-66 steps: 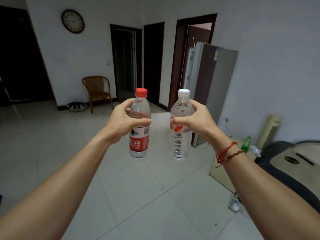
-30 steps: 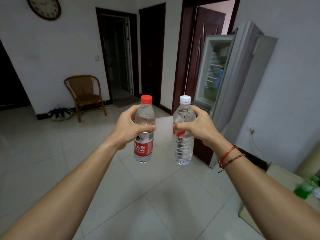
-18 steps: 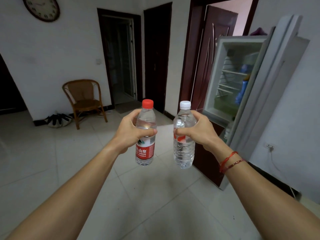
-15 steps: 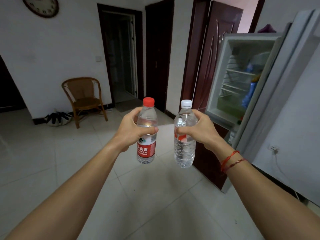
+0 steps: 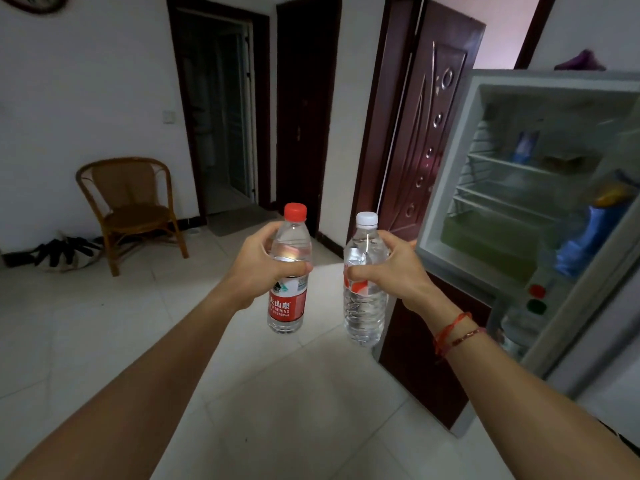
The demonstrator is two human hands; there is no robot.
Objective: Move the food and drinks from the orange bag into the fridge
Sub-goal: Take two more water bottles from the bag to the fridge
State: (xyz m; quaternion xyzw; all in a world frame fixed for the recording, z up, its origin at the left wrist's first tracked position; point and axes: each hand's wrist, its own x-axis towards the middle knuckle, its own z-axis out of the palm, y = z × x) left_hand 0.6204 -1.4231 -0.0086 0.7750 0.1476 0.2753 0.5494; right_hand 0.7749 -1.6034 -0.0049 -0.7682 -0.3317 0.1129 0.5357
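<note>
- I was in the carrying step. Both bottles were in my hands and short of the fridge point(image 5: 449, 161), whose upper door stood open.
- My left hand point(image 5: 266, 268) was wrapped round the red-capped bottle point(image 5: 288, 303) at its shoulder, thumb across the front. The bottle was upright, to the left of the fridge and well apart from it.
- My right hand point(image 5: 388, 271) gripped the white-capped bottle point(image 5: 365, 306) the same way. This one was nearer, just left of the fridge's open compartment and not touching it.
- Inside the fridge were wire shelves point(image 5: 519, 168) and a green drawer point(image 5: 485, 244) below them. A blue bottle point(image 5: 585, 237) stood in what looked like the door rack, though that part was blurred.
- The orange bag was not in view, so I could not tell what remained in it.
- As I judged it, the next move called for stepping closer and turning right to face the fridge. Then I would lift the white-capped bottle over the front lip onto a bare shelf, with the red-capped one following.
- The gap between shelves looked tight for an upright bottle, so laying them down might be needed.
</note>
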